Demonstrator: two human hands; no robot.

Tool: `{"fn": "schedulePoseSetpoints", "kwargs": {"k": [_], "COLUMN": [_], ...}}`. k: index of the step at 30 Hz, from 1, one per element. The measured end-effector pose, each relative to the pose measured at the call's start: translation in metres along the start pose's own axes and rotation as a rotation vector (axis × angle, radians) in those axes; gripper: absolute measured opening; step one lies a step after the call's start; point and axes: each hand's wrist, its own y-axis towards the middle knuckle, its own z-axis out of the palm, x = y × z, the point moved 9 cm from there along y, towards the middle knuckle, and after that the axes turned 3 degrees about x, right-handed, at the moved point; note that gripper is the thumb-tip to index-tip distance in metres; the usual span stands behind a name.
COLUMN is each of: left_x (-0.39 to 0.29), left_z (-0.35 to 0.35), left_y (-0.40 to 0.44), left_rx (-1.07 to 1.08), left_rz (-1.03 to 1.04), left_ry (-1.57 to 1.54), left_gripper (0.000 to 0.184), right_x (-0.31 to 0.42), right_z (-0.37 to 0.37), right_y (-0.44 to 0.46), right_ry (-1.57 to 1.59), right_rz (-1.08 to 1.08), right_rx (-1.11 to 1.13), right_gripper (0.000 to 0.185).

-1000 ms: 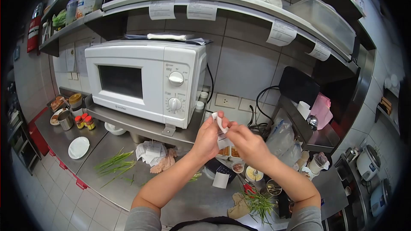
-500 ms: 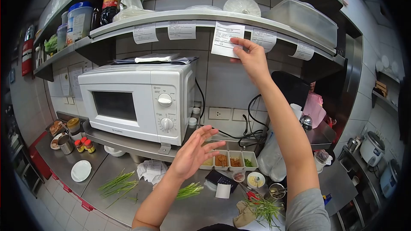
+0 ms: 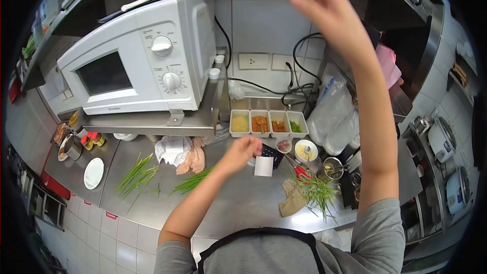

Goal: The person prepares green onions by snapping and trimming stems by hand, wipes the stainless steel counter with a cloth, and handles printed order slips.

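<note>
My right hand (image 3: 324, 7) is raised at the top right, near the shelf edge, its fingers apart and nothing seen in them. Lower down, my left hand (image 3: 241, 154) hovers over the steel counter (image 3: 203, 218) with its fingers loosely curled; whether anything is in them cannot be made out. Just right of it lie a white paper slip (image 3: 263, 166) and a dark device (image 3: 273, 155). Green stalks (image 3: 193, 181) lie below and left of it. Behind it stand white containers of toppings (image 3: 259, 124).
A white microwave (image 3: 137, 61) sits on a raised steel shelf at the left. Red scissors (image 3: 303, 172), cut greens (image 3: 319, 195) and a brown cloth (image 3: 292, 199) lie at the right. Plastic bags (image 3: 329, 116) stand behind, and a white plate (image 3: 94, 173) lies far left.
The view has tilted down. The receipt that my right hand held at the shelf is no longer seen in it. My left hand has moved lower and its fingers have curled.
</note>
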Motion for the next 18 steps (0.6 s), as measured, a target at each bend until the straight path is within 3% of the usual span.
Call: {"fn": "schedulePoseSetpoints", "kwargs": {"k": [1,2,3,5,6,7,9,12,14,17,18], "left_x": [0.045,0.064,0.079,0.118,0.129,0.134,0.131,0.138,0.152,0.163,0.165], "left_z": [0.005,0.012,0.021,0.045,0.055,0.063,0.073,0.075,0.069,0.054,0.048], "left_y": [0.0,-0.007,-0.012,-0.018,-0.021,-0.02,-0.013,-0.003,-0.001,0.0,-0.003], "left_rx": [-0.03,-0.041,-0.046,-0.036,-0.087,-0.14,-0.227,-0.342,-0.416,-0.443,-0.438], "left_rz": [-0.041,-0.049,-0.04,0.181,0.174,0.17,0.103,-0.018,0.008,0.015,0.003], "left_ry": [0.149,0.386,0.626,0.779,0.833,0.887,0.976,1.078,1.056,0.926,0.869], "left_gripper": [0.021,0.025,0.032,0.054,0.063,0.072,0.083,0.072,0.055,0.032,0.025], "right_x": [0.011,0.016,0.022,0.016,0.009,-0.006,-0.012,-0.024,-0.021,-0.04,-0.065], "right_z": [0.013,0.029,0.05,0.086,0.095,0.104,0.093,0.05,0.0,-0.084,-0.107], "right_y": [-0.034,-0.069,-0.108,-0.203,-0.247,-0.283,-0.301,-0.298,-0.266,-0.23,-0.229], "right_ry": [0.036,0.022,-0.044,0.381,0.356,0.316,0.207,0.249,0.328,0.369,0.496], "right_rz": [-0.055,0.162,0.045,0.093,0.309,0.394,0.362,0.464,0.403,0.419,0.548], "right_rx": [0.087,0.326,0.591,0.991,1.288,1.347,1.261,1.143,0.897,0.534,0.367], "right_gripper": [0.046,0.049,0.05,0.054,0.055,0.056,0.055,0.053,0.048,0.025,0.019]}}
